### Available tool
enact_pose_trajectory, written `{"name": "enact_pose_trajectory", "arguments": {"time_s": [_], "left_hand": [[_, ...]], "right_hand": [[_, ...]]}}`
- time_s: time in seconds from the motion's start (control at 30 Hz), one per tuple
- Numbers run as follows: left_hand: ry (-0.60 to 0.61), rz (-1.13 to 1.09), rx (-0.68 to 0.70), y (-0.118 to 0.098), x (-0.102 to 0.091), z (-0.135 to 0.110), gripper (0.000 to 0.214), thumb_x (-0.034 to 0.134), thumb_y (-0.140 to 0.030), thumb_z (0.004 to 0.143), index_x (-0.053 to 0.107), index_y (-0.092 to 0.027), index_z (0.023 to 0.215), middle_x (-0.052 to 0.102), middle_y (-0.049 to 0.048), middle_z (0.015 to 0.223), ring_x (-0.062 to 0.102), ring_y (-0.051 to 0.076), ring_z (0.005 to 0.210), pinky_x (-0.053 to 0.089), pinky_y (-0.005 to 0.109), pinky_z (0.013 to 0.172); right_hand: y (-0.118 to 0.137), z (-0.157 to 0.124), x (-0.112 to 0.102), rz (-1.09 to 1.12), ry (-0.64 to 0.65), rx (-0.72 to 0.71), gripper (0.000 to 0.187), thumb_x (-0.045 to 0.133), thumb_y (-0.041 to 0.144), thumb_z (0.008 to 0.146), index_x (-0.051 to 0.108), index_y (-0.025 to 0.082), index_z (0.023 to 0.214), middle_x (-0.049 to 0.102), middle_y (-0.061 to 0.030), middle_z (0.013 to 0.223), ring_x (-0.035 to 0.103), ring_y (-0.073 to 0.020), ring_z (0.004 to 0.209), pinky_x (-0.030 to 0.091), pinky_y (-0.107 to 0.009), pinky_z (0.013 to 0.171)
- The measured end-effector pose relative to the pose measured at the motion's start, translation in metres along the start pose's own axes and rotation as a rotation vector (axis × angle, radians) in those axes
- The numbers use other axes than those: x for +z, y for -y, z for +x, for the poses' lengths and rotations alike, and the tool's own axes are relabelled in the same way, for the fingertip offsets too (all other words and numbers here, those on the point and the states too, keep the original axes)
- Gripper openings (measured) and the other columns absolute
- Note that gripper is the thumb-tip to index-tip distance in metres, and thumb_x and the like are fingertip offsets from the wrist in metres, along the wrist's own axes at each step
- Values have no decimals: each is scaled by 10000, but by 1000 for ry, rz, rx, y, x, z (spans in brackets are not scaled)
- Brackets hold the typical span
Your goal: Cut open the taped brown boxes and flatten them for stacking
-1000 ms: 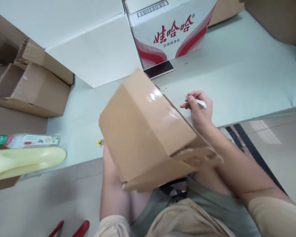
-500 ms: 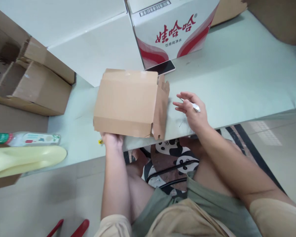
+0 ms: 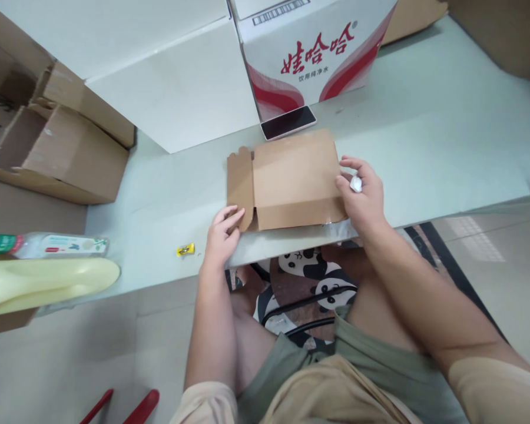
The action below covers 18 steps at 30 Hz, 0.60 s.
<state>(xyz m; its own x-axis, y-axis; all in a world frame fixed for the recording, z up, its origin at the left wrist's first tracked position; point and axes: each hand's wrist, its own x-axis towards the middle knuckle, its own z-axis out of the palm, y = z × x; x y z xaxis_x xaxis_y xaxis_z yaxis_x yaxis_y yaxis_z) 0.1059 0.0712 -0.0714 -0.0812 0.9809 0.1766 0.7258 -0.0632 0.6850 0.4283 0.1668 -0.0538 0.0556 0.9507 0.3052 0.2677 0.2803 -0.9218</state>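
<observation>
A flattened brown cardboard box [image 3: 291, 179] lies on the pale table [image 3: 424, 147] near its front edge, a small side flap sticking out on its left. My left hand [image 3: 223, 235] rests at that flap's lower corner, fingers stretched out against the cardboard. My right hand [image 3: 362, 191] presses on the box's right edge while its fingers curl around a small white object [image 3: 355, 184]; what the object is I cannot make out.
A black phone [image 3: 288, 122] lies just behind the cardboard, in front of a white-and-red carton [image 3: 313, 53]. A large white box [image 3: 168, 88] and open brown cartons [image 3: 57, 147] stand at the left. A small yellow item [image 3: 185, 249], a bottle [image 3: 44, 244] and a cream plastic piece [image 3: 48, 282] lie left.
The box was held up as a box one second ago; it has come down onto the table, shifted right and been flattened. Both hands now rest on it.
</observation>
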Motion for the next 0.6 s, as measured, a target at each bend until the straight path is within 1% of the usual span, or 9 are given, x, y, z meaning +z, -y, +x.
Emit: {"name": "enact_pose_trajectory", "arguments": {"time_s": [0.07,0.13,0.2,0.27,0.33,0.4,0.47,0.53,0.6], "left_hand": [[74,47,-9,-3,0,0,505,526,-108,778,723,-229,1227,593,98,1406,539,262,1336,412,477,1176],[114,63,-23,-7,0,0,473,526,-138,797,726,-220,1219,575,105,1425,508,279,1365,386,504,1193],[101,54,-54,-11,1,1,392,536,-213,843,742,-209,1177,562,117,1429,500,289,1371,373,518,1200],[45,61,-92,-12,1,1,330,550,-315,881,757,-205,1114,539,129,1441,489,298,1384,361,523,1207],[-33,102,-140,-12,2,1,355,580,-384,878,740,-192,1129,521,155,1446,465,320,1401,349,533,1210],[-92,142,-186,-10,3,1,463,609,-403,858,676,-157,1245,524,195,1434,452,343,1404,342,546,1207],[-100,138,-205,-9,5,1,566,622,-414,851,595,-135,1342,549,214,1409,472,348,1381,345,555,1199],[-86,89,-205,-8,7,2,585,646,-424,838,569,-166,1357,566,190,1406,491,334,1368,345,551,1197],[-120,-27,-232,-8,8,3,566,687,-418,805,576,-207,1318,582,156,1393,507,313,1359,358,527,1193]], "right_hand": [[-4,3,-1,-183,46,4,262,611,266,827,654,215,1080,643,-116,1314,619,-290,1244,504,-527,1074],[-4,3,-1,-384,100,-23,252,594,232,824,688,203,1056,636,-125,1334,598,-313,1269,487,-546,1085],[0,1,2,-536,193,-34,286,562,216,847,705,194,1094,594,-127,1404,593,-328,1274,497,-548,1069],[3,-1,5,-634,323,-33,329,525,217,879,704,188,1152,572,-125,1437,600,-340,1262,517,-545,1038],[4,-3,7,-704,432,-40,354,496,225,902,702,184,1188,583,-124,1428,615,-352,1233,526,-554,1017],[3,-3,9,-757,477,-55,368,488,232,909,701,180,1204,595,-129,1414,630,-367,1195,529,-572,993],[2,-3,11,-785,499,-83,368,489,229,904,707,174,1196,600,-134,1408,641,-374,1164,531,-576,975],[2,-4,11,-790,527,-114,371,491,220,899,707,170,1196,603,-132,1406,641,-369,1157,528,-562,981],[2,-4,11,-775,557,-126,387,501,219,896,695,164,1226,596,-127,1417,631,-364,1177,520,-549,1010]]}}
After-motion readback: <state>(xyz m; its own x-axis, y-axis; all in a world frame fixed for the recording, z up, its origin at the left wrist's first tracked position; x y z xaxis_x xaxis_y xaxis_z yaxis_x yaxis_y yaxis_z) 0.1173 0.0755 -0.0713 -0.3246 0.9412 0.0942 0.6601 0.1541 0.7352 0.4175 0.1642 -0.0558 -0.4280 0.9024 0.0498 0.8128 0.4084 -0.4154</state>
